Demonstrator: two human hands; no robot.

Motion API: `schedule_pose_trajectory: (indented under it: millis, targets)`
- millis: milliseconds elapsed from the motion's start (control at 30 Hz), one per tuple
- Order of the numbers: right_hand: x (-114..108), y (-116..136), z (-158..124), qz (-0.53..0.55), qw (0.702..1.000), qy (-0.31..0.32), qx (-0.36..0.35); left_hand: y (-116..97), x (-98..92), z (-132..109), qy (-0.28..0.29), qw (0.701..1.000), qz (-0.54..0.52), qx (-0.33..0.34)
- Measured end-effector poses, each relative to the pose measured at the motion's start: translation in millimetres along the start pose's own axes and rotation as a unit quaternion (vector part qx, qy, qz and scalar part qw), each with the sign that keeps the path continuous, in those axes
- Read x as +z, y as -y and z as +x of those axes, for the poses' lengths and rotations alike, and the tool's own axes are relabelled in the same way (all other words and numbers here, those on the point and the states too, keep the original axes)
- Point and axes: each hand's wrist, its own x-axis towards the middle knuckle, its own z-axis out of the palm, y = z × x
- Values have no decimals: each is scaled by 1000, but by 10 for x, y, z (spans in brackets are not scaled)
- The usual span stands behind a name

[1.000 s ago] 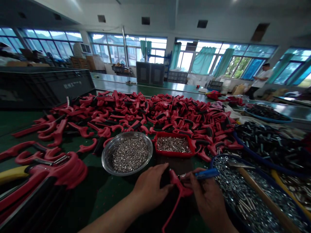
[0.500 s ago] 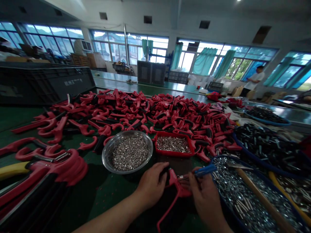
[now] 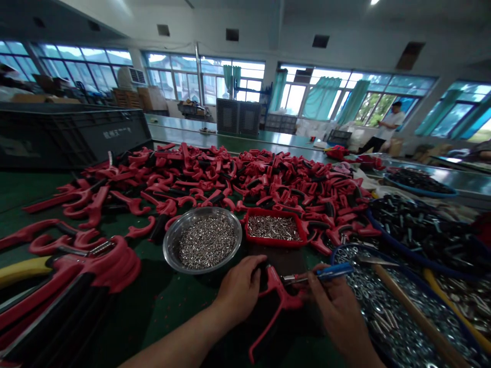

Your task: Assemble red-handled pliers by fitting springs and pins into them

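Observation:
My left hand [image 3: 238,285] is closed on the left side of a red tool part [image 3: 283,296] with a long thin arm pointing down toward me. A small coiled spring [image 3: 288,279] sits against that part. My right hand [image 3: 337,301] grips a tool with a blue handle [image 3: 335,271] and a thin metal shaft, which looks like a screwdriver. Its shaft points left and meets the spring; the fingers partly hide it. Just beyond my hands stand a clear bowl [image 3: 167,250] of small metal pins and a red tray [image 3: 264,241] of longer ones.
A large heap of red and black tool parts [image 3: 245,176] spreads across the table. Stacked red parts [image 3: 92,266] lie at left. A hammer [image 3: 410,301] rests on a blue basin of metal rings [image 3: 378,286] at right. A grey crate [image 3: 115,134] stands back left; a person [image 3: 391,125] is far off.
My right hand and the blue-handled tool have shifted to the right, showing more of the shaft and spring. My left hand keeps its hold on the red part. The distant person has moved left.

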Motion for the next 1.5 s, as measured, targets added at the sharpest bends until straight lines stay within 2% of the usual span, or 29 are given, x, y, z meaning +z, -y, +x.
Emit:
schedule_pose_trajectory:
  millis: [100, 200, 267, 367, 433, 667, 833, 900, 967, 1067, 1133, 1267, 1400, 1500]
  targets:
    - [-70, 107, 123, -106, 992, 1, -68, -19, -4, -7, -3, 1000, 17, -5]
    - [-176, 231, 304, -274, 952, 6, -140, -66, -35, -30, 9, 999, 40, -3]
    - [-238, 275, 389, -313, 937, 27, -151, -93, -61, -49, 27, 998, 59, 8]
    - [-273, 242, 403, -293, 944, 48, -140, -101, -81, -65, 52, 994, 89, 19]
    - [-262, 184, 363, -283, 948, 38, -138, -90, -80, -63, 61, 993, 101, 20]
    - [-242, 86, 288, -214, 971, 14, -102, -81, -66, -51, 62, 993, 101, 3]
    - [-261, 17, 290, -215, 970, 23, -107, -78, -67, -56, 55, 995, 88, 2]
    - [-243, 27, 263, -265, 954, 17, -140, -80, -68, -52, 56, 995, 86, 2]
    - [-210, 89, 226, -345, 914, 27, -211, -87, -71, -46, 58, 995, 87, 0]
    - [-163, 251, 213, -435, 841, 123, -296, -101, -81, -35, 60, 995, 80, -4]
    - [-151, 361, 263, -468, 815, 191, -285, -108, -89, -28, 63, 996, 70, -5]
    - [-149, 504, 392, -508, 798, 197, -259, -114, -105, -20, 66, 996, 56, -3]
    - [-139, 610, 404, -507, 774, 213, -314, -121, -115, -21, 64, 997, 53, 2]
    - [-157, 661, 533, -483, 795, 111, -348, -116, -113, -18, 64, 996, 58, -2]
